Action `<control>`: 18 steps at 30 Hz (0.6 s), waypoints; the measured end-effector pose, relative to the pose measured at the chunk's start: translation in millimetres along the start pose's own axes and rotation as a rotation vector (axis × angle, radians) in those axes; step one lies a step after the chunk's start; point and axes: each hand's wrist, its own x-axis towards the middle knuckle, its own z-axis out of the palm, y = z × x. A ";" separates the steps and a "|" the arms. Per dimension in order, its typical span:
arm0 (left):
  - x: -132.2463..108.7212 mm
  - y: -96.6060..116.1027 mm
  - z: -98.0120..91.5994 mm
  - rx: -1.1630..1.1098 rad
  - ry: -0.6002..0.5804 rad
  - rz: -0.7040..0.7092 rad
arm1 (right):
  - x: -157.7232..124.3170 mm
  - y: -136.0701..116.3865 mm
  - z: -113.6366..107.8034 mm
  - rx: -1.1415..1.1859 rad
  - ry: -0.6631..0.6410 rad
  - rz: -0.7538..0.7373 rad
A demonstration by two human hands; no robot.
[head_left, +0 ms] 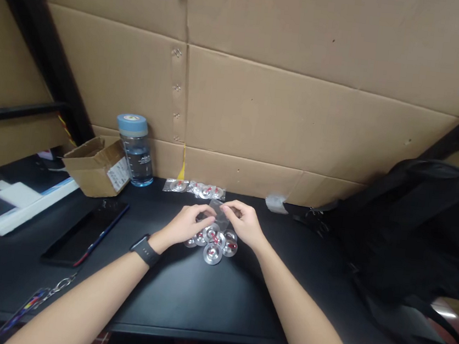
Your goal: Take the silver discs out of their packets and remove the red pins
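Nearest the wrists, silver discs with red centres lie clustered on the black desk, just under both hands. Above them, left hand and right hand each pinch one edge of a small clear bag, stretched between the fingertips. Beyond the fingers: filled bags along the cardboard wall. Water bottle stands further off, beyond the left hand.

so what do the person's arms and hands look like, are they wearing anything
Two bare arms, no sleeves in view. The left hand and right hand have no gloves, and no rings that I can make out. The only thing worn is a black watch with a dark band on the left wrist.
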 end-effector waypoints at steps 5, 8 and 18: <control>3.2 -2.5 -3.5 -0.078 0.133 -0.053 | 1.3 5.7 3.3 0.165 0.019 0.063; 4.3 -3.8 -3.4 -0.184 0.157 -0.067 | 1.4 8.1 5.7 0.301 0.000 0.115; 5.0 -2.4 2.0 -0.298 0.315 -0.210 | -2.3 -4.1 4.4 -0.130 0.246 -0.170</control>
